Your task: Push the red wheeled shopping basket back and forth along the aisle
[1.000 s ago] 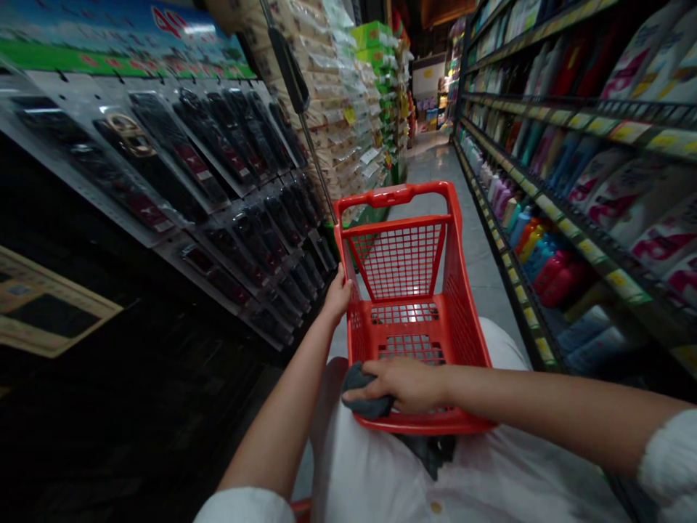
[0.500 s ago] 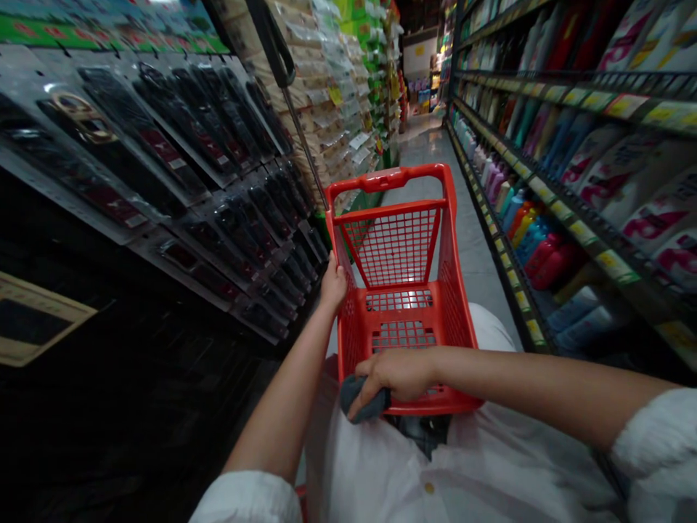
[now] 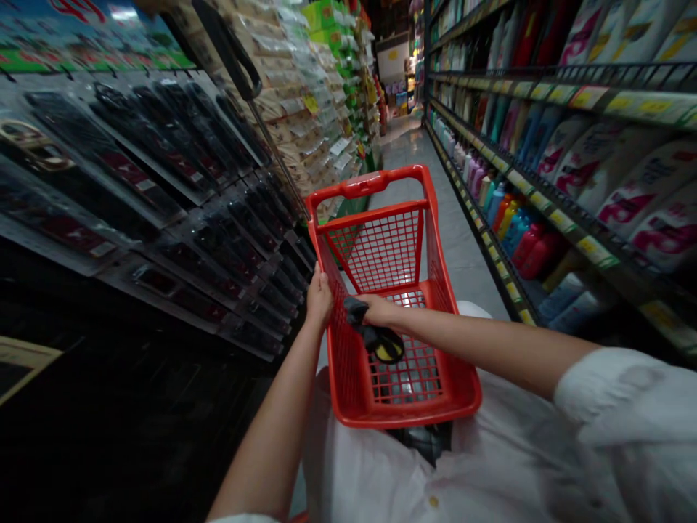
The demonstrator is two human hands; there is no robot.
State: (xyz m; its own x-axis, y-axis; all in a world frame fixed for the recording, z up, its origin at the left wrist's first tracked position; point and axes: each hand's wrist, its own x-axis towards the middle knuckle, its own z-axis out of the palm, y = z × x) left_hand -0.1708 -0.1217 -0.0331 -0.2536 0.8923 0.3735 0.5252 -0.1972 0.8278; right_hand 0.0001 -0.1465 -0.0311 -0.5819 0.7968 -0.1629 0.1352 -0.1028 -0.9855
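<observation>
A red plastic shopping basket (image 3: 406,420) with mesh sides and a raised handle frame stands in front of my body. My left hand (image 3: 319,296) is closed around the upper edge of its left side. Over the inside of the basket, my right hand (image 3: 377,310) is closed on a dark grey cloth (image 3: 366,330) that hangs down toward the mesh floor. A yellow patch edged in black shows at the cloth's lower end. Most of my right fingers are hidden behind the cloth. A long metal pull rod (image 3: 272,142) with a black grip leans out from the basket's far left corner.
Packaged dark belts (image 3: 147,160) hang on a rack at the left. Beyond them rise stacked beige packs (image 3: 294,87). Along the right run shelves of bottles (image 3: 544,218) with price strips. A grey tiled aisle (image 3: 406,152) extends ahead between the two sides.
My right hand has moved forward from the basket's near left edge to over its inside, with the cloth now hanging longer. My left hand keeps its grip. The view has shifted slightly right.
</observation>
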